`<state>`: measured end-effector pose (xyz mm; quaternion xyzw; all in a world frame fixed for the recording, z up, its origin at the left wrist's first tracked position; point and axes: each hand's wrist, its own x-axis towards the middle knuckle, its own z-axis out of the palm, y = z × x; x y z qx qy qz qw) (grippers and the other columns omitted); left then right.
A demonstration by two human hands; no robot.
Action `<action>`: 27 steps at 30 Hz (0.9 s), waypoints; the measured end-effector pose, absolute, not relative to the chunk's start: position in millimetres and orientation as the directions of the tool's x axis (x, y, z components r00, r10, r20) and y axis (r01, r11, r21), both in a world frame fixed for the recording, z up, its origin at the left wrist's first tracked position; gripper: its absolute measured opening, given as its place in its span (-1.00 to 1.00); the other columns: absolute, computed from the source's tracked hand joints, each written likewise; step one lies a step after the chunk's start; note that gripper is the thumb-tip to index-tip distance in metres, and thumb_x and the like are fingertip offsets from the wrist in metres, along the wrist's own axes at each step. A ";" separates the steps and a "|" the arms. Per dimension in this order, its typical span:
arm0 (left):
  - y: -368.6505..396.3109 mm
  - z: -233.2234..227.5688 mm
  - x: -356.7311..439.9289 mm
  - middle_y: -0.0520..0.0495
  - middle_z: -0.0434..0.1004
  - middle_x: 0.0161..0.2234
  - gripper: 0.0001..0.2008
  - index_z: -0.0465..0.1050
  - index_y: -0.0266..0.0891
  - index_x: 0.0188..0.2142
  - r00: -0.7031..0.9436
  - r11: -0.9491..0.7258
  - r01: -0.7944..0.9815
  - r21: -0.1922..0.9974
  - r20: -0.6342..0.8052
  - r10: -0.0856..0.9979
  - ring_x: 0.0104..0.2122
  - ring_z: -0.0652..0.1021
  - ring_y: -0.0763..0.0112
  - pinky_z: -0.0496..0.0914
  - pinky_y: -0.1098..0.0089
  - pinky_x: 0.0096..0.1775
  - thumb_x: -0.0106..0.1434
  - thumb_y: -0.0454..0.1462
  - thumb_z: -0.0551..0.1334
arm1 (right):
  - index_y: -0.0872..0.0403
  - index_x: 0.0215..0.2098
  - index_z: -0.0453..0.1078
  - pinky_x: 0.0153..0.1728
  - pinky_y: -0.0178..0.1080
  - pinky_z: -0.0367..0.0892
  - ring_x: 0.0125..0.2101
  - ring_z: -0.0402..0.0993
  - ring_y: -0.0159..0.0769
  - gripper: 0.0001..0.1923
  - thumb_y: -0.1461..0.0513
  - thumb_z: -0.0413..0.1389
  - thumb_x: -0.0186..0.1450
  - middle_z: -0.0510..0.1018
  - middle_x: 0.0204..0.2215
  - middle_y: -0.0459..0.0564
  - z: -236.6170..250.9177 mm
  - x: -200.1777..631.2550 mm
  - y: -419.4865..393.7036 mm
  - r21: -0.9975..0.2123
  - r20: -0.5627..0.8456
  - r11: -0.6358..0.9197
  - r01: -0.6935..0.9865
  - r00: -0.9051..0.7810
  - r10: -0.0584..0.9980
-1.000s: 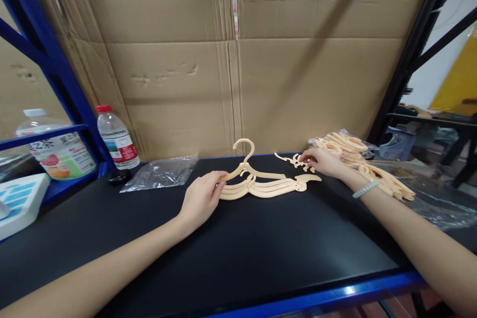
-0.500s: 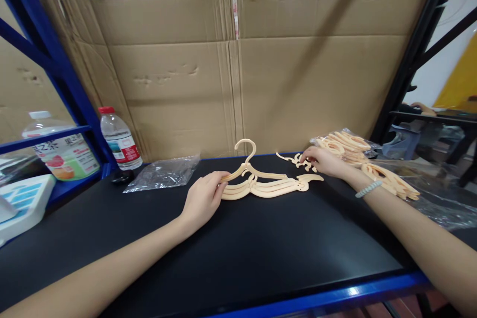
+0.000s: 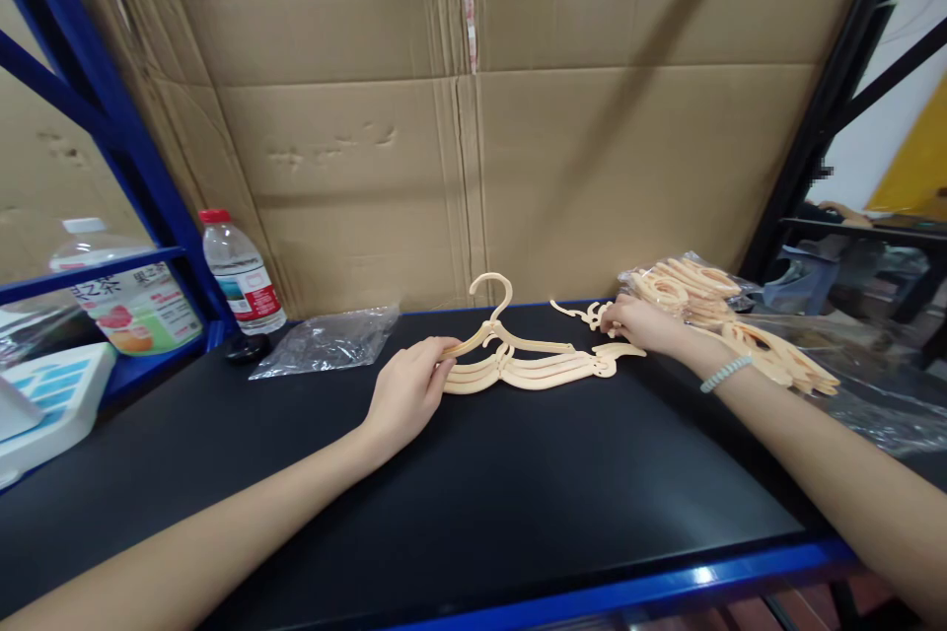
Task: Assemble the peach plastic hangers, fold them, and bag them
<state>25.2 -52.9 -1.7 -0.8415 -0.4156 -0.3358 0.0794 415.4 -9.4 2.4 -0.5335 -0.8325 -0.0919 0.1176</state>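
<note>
My left hand point(image 3: 409, 389) is closed around the left end of a cream plastic clothes hanger point(image 3: 534, 339), whose hook points up. Just in front of it lie several more stacked hangers point(image 3: 544, 373) on the black table, with a curved arm piece sticking out at the right. Farther right, my right hand point(image 3: 642, 323) reaches down with curled fingers among small loose cream plastic parts point(image 3: 590, 315). Its fingertips are pressed together at these parts, and what they grip is hidden.
Bagged cream hanger parts point(image 3: 688, 288) and loose ones point(image 3: 784, 360) lie beyond my right wrist on clear plastic. At the left are a flat clear bag point(image 3: 326, 340), a water bottle point(image 3: 241, 276) and a white device point(image 3: 55, 404). Cardboard point(image 3: 355, 148) walls the back.
The view has shifted slightly. My right hand's fingers sit a little lower among the small parts. My left hand keeps its hold on the hanger.
</note>
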 end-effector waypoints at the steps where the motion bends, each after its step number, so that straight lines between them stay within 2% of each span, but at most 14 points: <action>1: -52.7 -1.7 25.1 -0.02 0.55 -0.20 -0.79 0.35 -0.17 -0.10 0.426 -0.642 0.753 0.147 0.635 0.645 -0.29 0.53 0.32 0.33 0.34 -0.25 0.32 -0.31 0.03 | 0.09 -0.38 0.53 -0.27 -0.25 0.34 -0.33 0.45 -0.21 -0.78 0.41 0.06 0.14 0.56 -0.41 0.08 1.9 415.1 -9.5 0.031 0.294 0.417 0.908 -0.407 0.865; 5: -52.5 -1.2 24.7 -0.01 0.55 -0.22 -0.79 0.35 -0.17 -0.10 0.410 -0.641 0.747 0.175 0.638 0.652 -0.30 0.53 0.32 0.33 0.34 -0.25 0.32 -0.31 0.04 | 0.08 -0.34 0.52 -0.24 -0.23 0.32 -0.31 0.42 -0.22 -0.77 0.37 0.02 0.21 0.54 -0.40 0.06 3.7 414.1 -11.5 0.036 0.327 0.462 0.886 -0.447 0.833; 9: -52.7 0.0 25.1 0.00 0.55 -0.21 -0.80 0.35 -0.16 -0.10 0.381 -0.628 0.742 0.236 0.622 0.684 -0.29 0.53 0.30 0.34 0.32 -0.23 0.31 -0.30 0.05 | 0.06 -0.30 0.49 -0.23 -0.17 0.31 -0.29 0.38 -0.18 -0.75 0.31 -0.05 0.29 0.53 -0.39 0.07 9.6 411.1 -14.8 0.001 0.523 0.546 0.838 -0.466 0.714; 12: -52.5 0.6 25.4 0.00 0.55 -0.23 -0.80 0.35 -0.15 -0.11 0.359 -0.616 0.736 0.281 0.609 0.707 -0.30 0.52 0.29 0.34 0.32 -0.24 0.31 -0.29 0.06 | 0.07 -0.31 0.46 -0.26 -0.15 0.30 -0.32 0.38 -0.18 -0.78 0.26 -0.04 0.30 0.53 -0.41 0.05 14.5 406.1 -18.5 -0.098 0.654 0.553 0.827 -0.366 0.663; 17: -51.3 -0.3 24.7 0.01 0.54 -0.26 -0.80 0.35 -0.14 -0.11 0.340 -0.608 0.715 0.344 0.589 0.733 -0.31 0.51 0.30 0.34 0.35 -0.27 0.30 -0.29 0.05 | 0.04 -0.32 0.46 -0.39 -0.22 0.26 -0.38 0.36 -0.26 -0.82 0.16 0.05 0.28 0.48 -0.35 0.03 23.8 389.7 -29.5 -0.310 0.755 0.589 0.746 -0.183 0.630; 20: -51.0 -0.8 23.8 0.01 0.54 -0.25 -0.80 0.36 -0.14 -0.12 0.336 -0.606 0.706 0.365 0.582 0.741 -0.30 0.51 0.30 0.35 0.36 -0.26 0.29 -0.29 0.06 | 0.05 -0.32 0.47 -0.49 -0.27 0.21 -0.47 0.33 -0.33 -0.80 0.10 0.13 0.21 0.43 -0.48 -0.04 26.9 376.8 -36.1 -0.568 0.709 0.566 0.597 0.007 0.705; 23: -50.8 -1.3 23.1 0.01 0.53 -0.25 -0.80 0.36 -0.14 -0.12 0.333 -0.602 0.705 0.375 0.574 0.748 -0.30 0.50 0.30 0.35 0.35 -0.25 0.29 -0.28 0.06 | 0.07 -0.32 0.45 -0.55 -0.33 0.17 -0.58 0.27 -0.42 -0.76 0.09 0.21 0.14 0.39 -0.60 -0.14 26.5 365.3 -40.4 -0.818 0.545 0.492 0.300 0.130 0.828; 27: -50.4 -1.7 22.7 0.01 0.53 -0.26 -0.80 0.36 -0.13 -0.12 0.329 -0.596 0.700 0.394 0.563 0.758 -0.31 0.50 0.30 0.34 0.36 -0.25 0.29 -0.28 0.06 | 0.10 -0.32 0.46 -0.55 -0.36 0.22 -0.58 0.30 -0.45 -0.75 0.14 0.27 0.07 0.44 -0.63 -0.13 25.1 354.9 -44.6 -0.922 0.385 0.387 -0.005 0.096 0.918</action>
